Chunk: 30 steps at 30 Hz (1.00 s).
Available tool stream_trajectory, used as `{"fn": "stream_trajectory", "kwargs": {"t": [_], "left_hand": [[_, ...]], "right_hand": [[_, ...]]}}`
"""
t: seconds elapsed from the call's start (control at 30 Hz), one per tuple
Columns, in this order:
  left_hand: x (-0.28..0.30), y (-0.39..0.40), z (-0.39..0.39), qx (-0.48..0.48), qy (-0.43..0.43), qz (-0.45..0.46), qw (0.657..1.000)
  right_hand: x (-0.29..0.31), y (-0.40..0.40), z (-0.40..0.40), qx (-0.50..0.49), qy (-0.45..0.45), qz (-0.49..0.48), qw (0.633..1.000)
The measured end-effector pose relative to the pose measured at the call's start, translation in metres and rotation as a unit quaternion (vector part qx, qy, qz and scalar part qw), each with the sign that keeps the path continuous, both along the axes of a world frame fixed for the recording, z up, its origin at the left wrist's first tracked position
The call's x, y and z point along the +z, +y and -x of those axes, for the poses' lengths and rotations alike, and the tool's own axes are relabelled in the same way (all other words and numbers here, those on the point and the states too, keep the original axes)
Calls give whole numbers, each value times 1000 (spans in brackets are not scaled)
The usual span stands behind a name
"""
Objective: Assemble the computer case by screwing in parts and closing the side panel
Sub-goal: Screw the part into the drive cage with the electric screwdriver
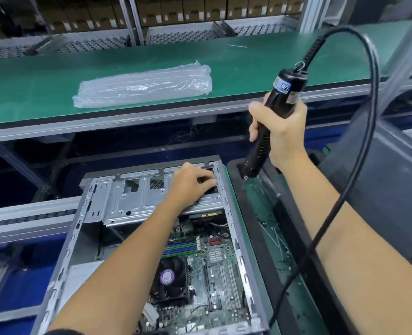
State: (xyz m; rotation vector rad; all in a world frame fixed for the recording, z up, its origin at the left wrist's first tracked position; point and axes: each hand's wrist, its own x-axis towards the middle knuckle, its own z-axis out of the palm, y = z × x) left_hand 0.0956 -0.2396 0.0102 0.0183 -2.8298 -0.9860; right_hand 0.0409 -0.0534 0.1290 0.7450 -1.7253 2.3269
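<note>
An open grey computer case [84, 228] lies on its side below me, its motherboard [214, 267] and black CPU fan [170, 282] exposed. A silver drive cage [132, 201] spans its far end. My left hand [191, 183] rests on the right part of that cage, fingers curled over a dark part at the far right corner; whether it grips anything is hidden. My right hand [281, 128] holds a black electric screwdriver [268, 122] upright above and right of the case, tip pointing down. Its black cable [369, 131] loops overhead and down to the right.
A green conveyor belt [43, 76] runs across above the case, with a clear plastic air-cushion bag [144, 85] lying on it. Cardboard boxes [171, 10] fill the shelves behind. A black-rimmed green tray [272, 228] with small screws lies right of the case.
</note>
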Motion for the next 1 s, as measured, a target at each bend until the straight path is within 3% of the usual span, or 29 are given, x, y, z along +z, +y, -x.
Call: {"fn": "stream_trajectory", "kwargs": {"t": [0.1,0.3,0.47,0.6,0.7,0.83,1.0], "left_hand": [[2,15,2,71,14,24,997],[12,36,6,113,-29,114,987],[31,81,17,154,-23,319,935],[24,141,47,53,26,265,962],[-11,183,69,-32,-100,201,974],[-81,215,88,-57,-257,260,929],[-149,225,98,-57,-312,309,897]], "right_hand": [[-18,52,-7,-51,-71,4,996],[-60,125,-13,-120,-150,8,981],[-102,148,1,-110,-190,-28,975],[-135,158,14,-71,-225,-41,971],[-159,163,20,-43,-242,-59,967],[-183,172,24,-5,-274,-53,960],[-199,179,33,19,-283,-79,956]]}}
